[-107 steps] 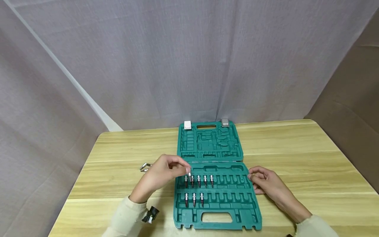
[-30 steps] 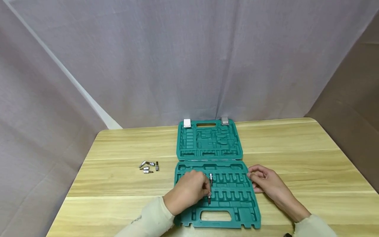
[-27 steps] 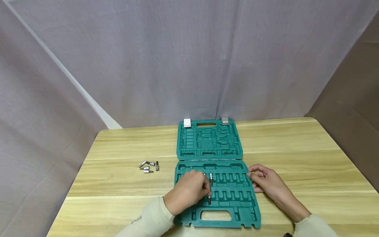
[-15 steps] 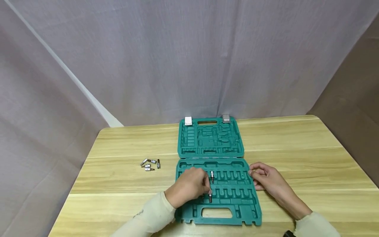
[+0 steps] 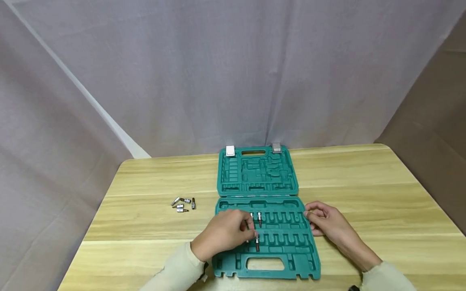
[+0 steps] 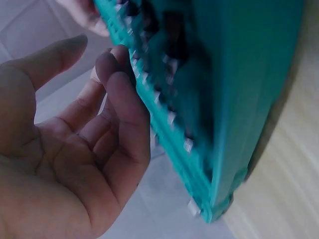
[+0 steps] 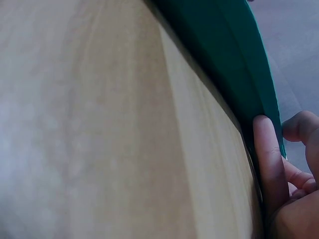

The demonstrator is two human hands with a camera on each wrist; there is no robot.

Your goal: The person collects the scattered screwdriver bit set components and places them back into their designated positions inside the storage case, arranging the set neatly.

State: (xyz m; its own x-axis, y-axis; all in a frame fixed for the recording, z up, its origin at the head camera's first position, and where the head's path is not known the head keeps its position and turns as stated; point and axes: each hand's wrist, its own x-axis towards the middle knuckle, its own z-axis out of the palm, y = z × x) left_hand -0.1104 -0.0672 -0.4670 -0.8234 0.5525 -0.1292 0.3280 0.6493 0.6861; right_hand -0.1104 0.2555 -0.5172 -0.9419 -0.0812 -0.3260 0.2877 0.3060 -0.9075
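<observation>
An open green plastic tool case (image 5: pixel 229 264) lies on the wooden table, its slotted lower half nearest me. My left hand (image 5: pixel 223 232) hovers over the lower half, fingertips right by the top of a socket bit (image 5: pixel 257 244) seated in the front row. In the left wrist view, the thumb and fingers of that hand (image 6: pixel 75 149) stand apart with nothing between them. Other socket bits sit in the two rows, partly hidden by the hand; one socket bit (image 5: pixel 259 218) shows in the back row. My right hand (image 5: pixel 329 221) pinches the case's right rim, a finger (image 7: pixel 271 159) along its outer wall.
Several loose socket bits (image 5: pixel 180 206) lie on the table (image 5: pixel 153 226) left of the case. The case lid (image 5: pixel 249 178) rests folded back behind, with two latches at its far edge. Grey cloth (image 5: pixel 204 81) hangs around the table.
Seconds ago my left hand carried a socket bit over the back row. It then pressed one into the front row, and now its fingers have come off that bit. The right hand stays put.
</observation>
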